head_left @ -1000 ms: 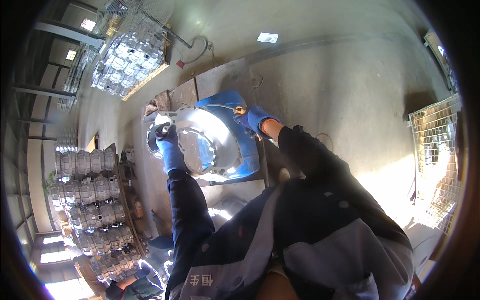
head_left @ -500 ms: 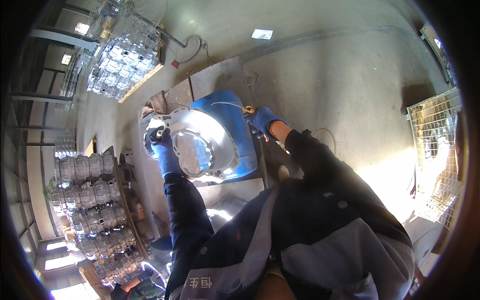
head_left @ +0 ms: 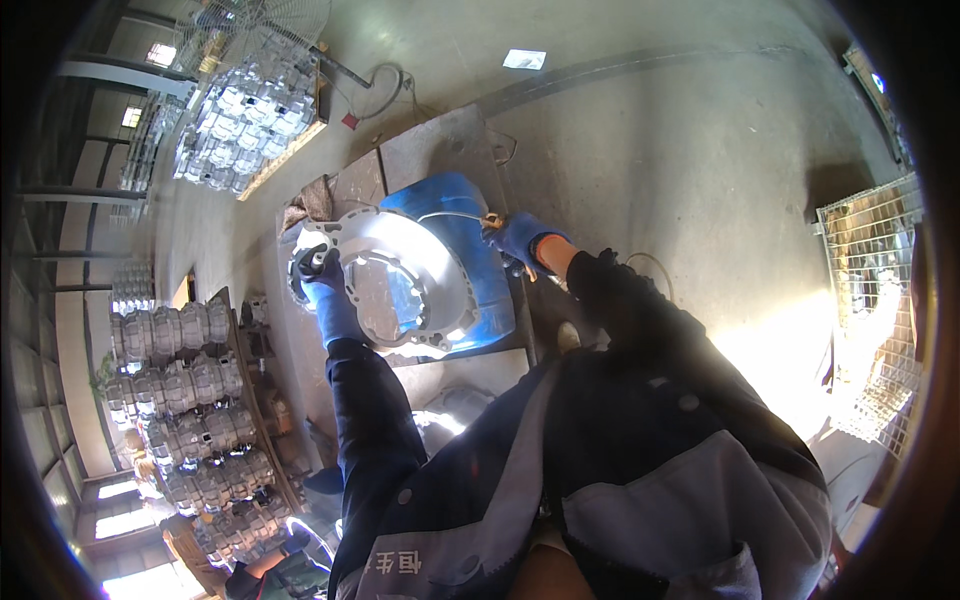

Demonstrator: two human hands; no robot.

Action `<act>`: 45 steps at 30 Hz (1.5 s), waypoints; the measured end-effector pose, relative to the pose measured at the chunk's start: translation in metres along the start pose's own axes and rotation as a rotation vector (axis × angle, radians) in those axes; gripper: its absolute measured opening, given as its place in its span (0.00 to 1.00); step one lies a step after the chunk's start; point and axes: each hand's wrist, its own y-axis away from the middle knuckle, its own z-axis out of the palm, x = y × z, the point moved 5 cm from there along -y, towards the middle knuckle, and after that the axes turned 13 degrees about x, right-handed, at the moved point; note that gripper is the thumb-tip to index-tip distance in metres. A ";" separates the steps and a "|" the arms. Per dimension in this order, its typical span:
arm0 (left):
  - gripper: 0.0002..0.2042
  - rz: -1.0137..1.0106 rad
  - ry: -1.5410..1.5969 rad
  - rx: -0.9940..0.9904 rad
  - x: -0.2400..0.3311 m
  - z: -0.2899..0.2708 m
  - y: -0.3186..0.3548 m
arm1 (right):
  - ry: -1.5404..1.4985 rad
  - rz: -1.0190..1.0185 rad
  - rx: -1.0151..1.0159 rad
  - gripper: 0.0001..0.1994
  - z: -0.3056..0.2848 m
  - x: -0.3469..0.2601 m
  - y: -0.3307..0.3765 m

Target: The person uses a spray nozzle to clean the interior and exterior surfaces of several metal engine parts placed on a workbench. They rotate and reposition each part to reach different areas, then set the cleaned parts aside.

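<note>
A large silver cast-metal housing (head_left: 452, 275), ring-shaped with a bolt-hole flange, leans against a blue plastic drum-like support (head_left: 492, 265) on the metal worktable (head_left: 440, 150). My left hand (head_left: 326, 295), in a blue glove with dark fingers, is closed on the housing's left edge. On the other side my gloved right hand (head_left: 522, 241) grips an air blow gun (head_left: 491, 222) with an orange body. Its long thin nozzle points left, the tip over the housing's far rim. Beneath that hand hang orange and metallic parts, too small to make out.
Stacked castings stand at the left (head_left: 185, 375) and on a far-left pallet (head_left: 250, 120), beside a caged fan (head_left: 250, 25). A wire-mesh crate (head_left: 870, 310) is at the right. Brown cloth (head_left: 312, 200) lies on the table. Another person's arm (head_left: 268, 562) shows lower left.
My right hand and the blow gun have shifted slightly left, and the nozzle tip sits a little lower over the housing. The left hand keeps its hold.
</note>
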 end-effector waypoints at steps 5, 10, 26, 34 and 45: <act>0.18 0.068 -0.086 -0.029 -0.004 0.006 -0.006 | -0.066 0.055 -0.017 0.14 -0.002 -0.002 -0.006; 0.17 0.061 -0.046 -0.067 0.006 0.008 0.002 | -0.029 0.020 -0.010 0.14 -0.006 -0.004 -0.005; 0.17 -0.370 0.120 0.055 0.004 0.021 0.000 | 0.308 -0.139 0.090 0.23 -0.038 0.014 0.020; 0.09 -0.195 0.069 0.011 0.001 0.002 -0.011 | 0.371 -0.090 -0.019 0.17 -0.062 0.044 0.079; 0.18 -0.243 -0.221 -0.059 0.041 0.021 0.000 | 0.460 -0.234 0.002 0.19 -0.091 0.080 0.152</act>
